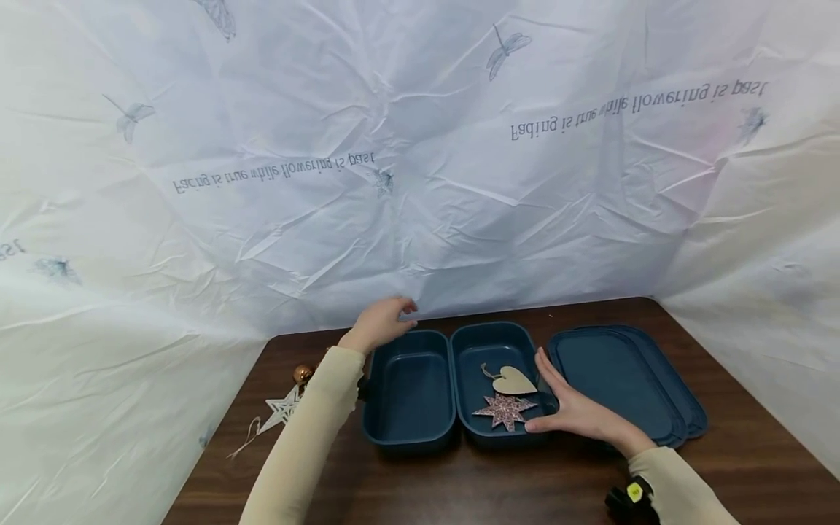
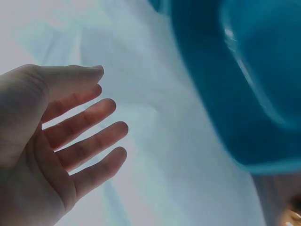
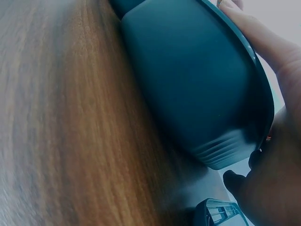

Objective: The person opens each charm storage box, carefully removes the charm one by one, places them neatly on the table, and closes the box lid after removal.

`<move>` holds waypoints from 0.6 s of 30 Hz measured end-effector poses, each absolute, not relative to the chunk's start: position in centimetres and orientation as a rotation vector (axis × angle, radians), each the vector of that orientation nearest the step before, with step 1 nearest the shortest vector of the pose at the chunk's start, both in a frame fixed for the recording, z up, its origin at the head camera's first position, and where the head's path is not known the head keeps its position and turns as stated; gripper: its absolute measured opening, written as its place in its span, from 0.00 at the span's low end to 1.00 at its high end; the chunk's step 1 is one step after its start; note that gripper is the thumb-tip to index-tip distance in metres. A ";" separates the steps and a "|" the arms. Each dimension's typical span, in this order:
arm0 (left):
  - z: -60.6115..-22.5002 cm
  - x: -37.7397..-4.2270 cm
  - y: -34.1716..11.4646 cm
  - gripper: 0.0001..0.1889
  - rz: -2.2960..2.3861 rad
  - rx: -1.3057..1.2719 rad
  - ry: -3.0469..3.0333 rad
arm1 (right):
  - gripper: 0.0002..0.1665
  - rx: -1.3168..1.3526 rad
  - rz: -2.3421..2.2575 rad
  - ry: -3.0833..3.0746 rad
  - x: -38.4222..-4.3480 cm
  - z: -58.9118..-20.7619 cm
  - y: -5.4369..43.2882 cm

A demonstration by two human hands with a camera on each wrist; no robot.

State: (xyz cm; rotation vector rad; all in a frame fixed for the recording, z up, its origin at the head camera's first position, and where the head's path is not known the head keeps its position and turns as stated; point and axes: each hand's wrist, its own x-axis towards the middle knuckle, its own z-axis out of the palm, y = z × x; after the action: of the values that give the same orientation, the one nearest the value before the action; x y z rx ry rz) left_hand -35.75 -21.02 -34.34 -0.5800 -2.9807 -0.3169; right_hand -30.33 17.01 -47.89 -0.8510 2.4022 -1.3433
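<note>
Two dark blue rectangular boxes stand side by side. My left hand (image 1: 383,321) hovers over the far left corner of the left box (image 1: 370,426), holding nothing; in the left wrist view its fingers (image 2: 101,136) are spread and slightly bent. At the right box (image 1: 491,440), my right hand (image 1: 577,412) rests along the near right corner, thumb and fingers spread wide. The thumb (image 3: 263,35) lies over the rim in the right wrist view. Inside that box are a wooden heart (image 1: 514,381) with a string loop and a pinkish glittery star (image 1: 505,412).
Dark blue lids (image 1: 617,372) lie overlapped right of the boxes. Left of them, partly hidden by my left sleeve, are a white star ornament (image 1: 284,407) with a string and a copper bauble (image 1: 302,374). A printed white sheet (image 1: 407,182) hangs behind the brown table (image 1: 499,488).
</note>
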 end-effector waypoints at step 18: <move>-30.9 -38.4 -12.2 0.16 -0.377 -0.771 -2.931 | 0.70 -0.814 -1.343 2.388 -30.3 -47.8 17.0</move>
State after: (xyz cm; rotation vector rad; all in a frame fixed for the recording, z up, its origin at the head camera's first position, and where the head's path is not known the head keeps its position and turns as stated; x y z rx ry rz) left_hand -38.42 -12.20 -30.92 -0.7712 -2.9310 -0.3765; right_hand -30.27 16.95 -47.83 -0.8137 2.3884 -1.3435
